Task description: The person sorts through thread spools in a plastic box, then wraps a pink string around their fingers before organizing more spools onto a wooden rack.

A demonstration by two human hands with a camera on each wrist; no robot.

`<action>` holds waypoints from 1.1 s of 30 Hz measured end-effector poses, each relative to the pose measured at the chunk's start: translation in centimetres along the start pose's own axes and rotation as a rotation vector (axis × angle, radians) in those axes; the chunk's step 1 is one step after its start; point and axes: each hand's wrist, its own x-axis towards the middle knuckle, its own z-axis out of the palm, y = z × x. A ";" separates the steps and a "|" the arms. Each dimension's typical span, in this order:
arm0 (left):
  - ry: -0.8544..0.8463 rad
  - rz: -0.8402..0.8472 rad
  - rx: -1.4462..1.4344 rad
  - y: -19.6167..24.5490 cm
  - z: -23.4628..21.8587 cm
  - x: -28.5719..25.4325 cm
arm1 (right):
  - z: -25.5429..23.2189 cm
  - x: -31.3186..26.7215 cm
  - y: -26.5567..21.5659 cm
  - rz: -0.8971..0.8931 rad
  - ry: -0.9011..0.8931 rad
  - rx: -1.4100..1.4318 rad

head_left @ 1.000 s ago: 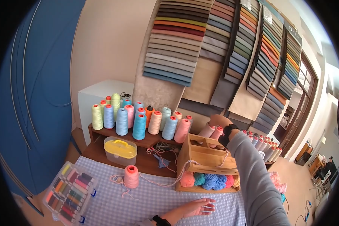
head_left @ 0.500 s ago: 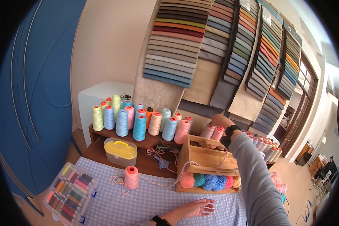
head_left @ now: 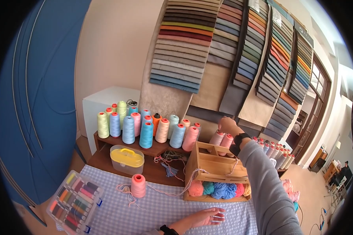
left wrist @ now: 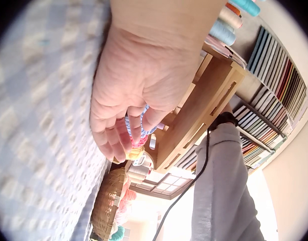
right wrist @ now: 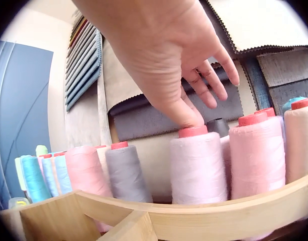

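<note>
In the right wrist view my right hand (right wrist: 159, 55) is over a pale pink cone of thread (right wrist: 198, 168), its thumb tip right at the red top. The other fingers stretch loosely away behind it. A second pink cone of thread (right wrist: 257, 155) stands alongside. From the head view, the right hand (head_left: 228, 125) appears above these cones, fingers largely hidden. My left hand (head_left: 202, 217) lies relaxed on the checked cloth (head_left: 166, 207), holding nothing. Its fingers are slightly bent in the left wrist view. On the same cloth stands a pink cone of thread (head_left: 138, 187) with loose strands.
A wooden box (head_left: 215, 168) with yarn balls (head_left: 223, 190) stands beneath the right arm. More thread cones line the brown shelf (head_left: 157, 147). At left are a yellow-lidded tub (head_left: 126, 158) and a clear thread case (head_left: 72, 201). Fabric swatches (head_left: 184, 51) hang behind.
My right hand has risen slightly above the pink cones, and the whole head view has shifted a little. The left hand stays as it was on the cloth.
</note>
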 end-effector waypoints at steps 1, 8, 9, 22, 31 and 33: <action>0.000 0.001 0.000 0.0 0.0 0.0 | 0.4 0.4 0.3 -0.048 -0.064 0.085; -0.011 0.012 0.009 -0.2 -0.2 0.1 | 0.3 0.0 -0.9 -0.048 -0.035 -0.062; -0.013 0.013 0.008 -0.2 -0.2 0.1 | 0.3 0.0 -1.0 -0.049 -0.035 -0.061; -0.003 0.008 -0.009 -0.2 0.0 0.1 | 0.5 1.0 -0.8 0.032 -0.082 -0.066; -0.006 0.026 0.010 -0.4 -0.1 0.2 | -2.9 0.6 -1.0 -0.039 -0.109 0.134; 0.007 0.022 0.009 -0.5 -0.1 0.2 | -4.0 0.2 -4.1 -0.092 0.047 0.153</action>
